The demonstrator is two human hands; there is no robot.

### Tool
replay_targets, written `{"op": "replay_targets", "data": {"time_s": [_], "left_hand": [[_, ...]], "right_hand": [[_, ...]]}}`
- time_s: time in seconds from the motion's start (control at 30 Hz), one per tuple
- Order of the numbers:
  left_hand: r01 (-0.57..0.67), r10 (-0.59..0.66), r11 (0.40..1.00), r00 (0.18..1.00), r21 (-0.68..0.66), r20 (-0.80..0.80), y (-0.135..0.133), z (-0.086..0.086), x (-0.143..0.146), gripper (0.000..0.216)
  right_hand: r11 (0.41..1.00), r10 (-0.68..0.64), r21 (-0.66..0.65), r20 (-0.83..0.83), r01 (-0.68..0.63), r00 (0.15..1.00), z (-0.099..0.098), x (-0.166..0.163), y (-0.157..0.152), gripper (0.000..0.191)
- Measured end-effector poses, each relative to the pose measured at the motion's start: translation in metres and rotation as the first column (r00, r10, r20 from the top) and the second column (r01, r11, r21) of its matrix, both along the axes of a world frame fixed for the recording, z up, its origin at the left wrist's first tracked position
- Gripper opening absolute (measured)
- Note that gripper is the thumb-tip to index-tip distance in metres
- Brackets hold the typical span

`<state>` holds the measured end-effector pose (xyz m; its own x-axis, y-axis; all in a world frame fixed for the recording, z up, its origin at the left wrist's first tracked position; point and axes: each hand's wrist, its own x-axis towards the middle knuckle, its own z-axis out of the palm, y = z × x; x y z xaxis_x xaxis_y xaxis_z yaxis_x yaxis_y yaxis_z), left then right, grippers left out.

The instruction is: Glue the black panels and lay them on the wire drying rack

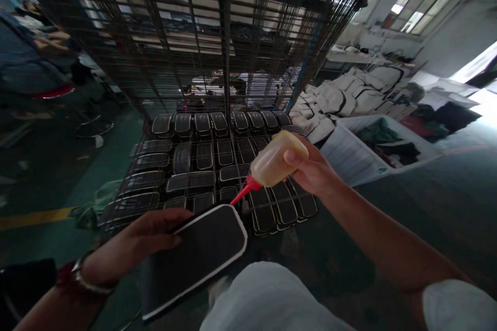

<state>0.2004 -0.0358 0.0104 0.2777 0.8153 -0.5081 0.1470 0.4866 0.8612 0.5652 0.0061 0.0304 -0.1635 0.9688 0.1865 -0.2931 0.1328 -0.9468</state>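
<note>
A flat dark panel with rounded corners lies tilted above my lap, a white line of glue running along much of its edge. My left hand grips its upper left side, thumb on the face and fingers behind. In my right hand is a squeeze bottle of yellowish liquid, tipped downward. Its red nozzle tip touches or nearly touches the panel's top edge near the far corner. What the fingers behind the bottle do is hidden.
Stacks of similar dark panels fill the lower tier of a wire rack ahead. Right of it stand a white bin with cloth inside and a heap of pale pieces. A seated person is at far left.
</note>
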Motion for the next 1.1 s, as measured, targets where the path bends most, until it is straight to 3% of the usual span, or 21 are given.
{"op": "replay_targets", "data": {"time_s": [0.13,0.27,0.67,0.77,0.87,1.1], "left_hand": [[0.055,-0.055,0.998,0.998,-0.018,-0.017,-0.004,0.0,0.001,0.029],[-0.057,0.058,0.998,0.997,0.012,-0.051,-0.01,-0.004,0.0,0.033],[-0.068,0.068,0.998,0.997,-0.002,-0.036,-0.01,0.001,-0.004,0.034],[-0.14,0.143,0.989,0.985,0.039,-0.095,-0.008,0.003,-0.007,0.033],[-0.194,0.2,0.979,0.974,0.066,-0.104,-0.006,0.004,-0.01,0.031],[-0.198,0.198,0.98,0.98,-0.004,-0.014,-0.002,0.0,-0.012,0.031]], "right_hand": [[1.0,-0.005,0.009,0.007,0.005,1.0,-0.003,0.002,-0.003,0.054],[1.0,0.02,-0.005,0.02,-0.02,1.0,-0.003,0.002,-0.005,0.056],[0.999,0.029,0.017,0.051,-0.03,0.998,0.001,-0.001,-0.014,0.053],[0.999,0.032,-0.008,0.036,-0.032,0.999,0.001,0.0,-0.016,0.054],[1.0,0.008,-0.028,0.018,-0.008,1.0,0.001,0.001,-0.02,0.055],[0.996,-0.082,-0.044,-0.024,0.08,0.996,-0.004,0.0,-0.025,0.056]]}}
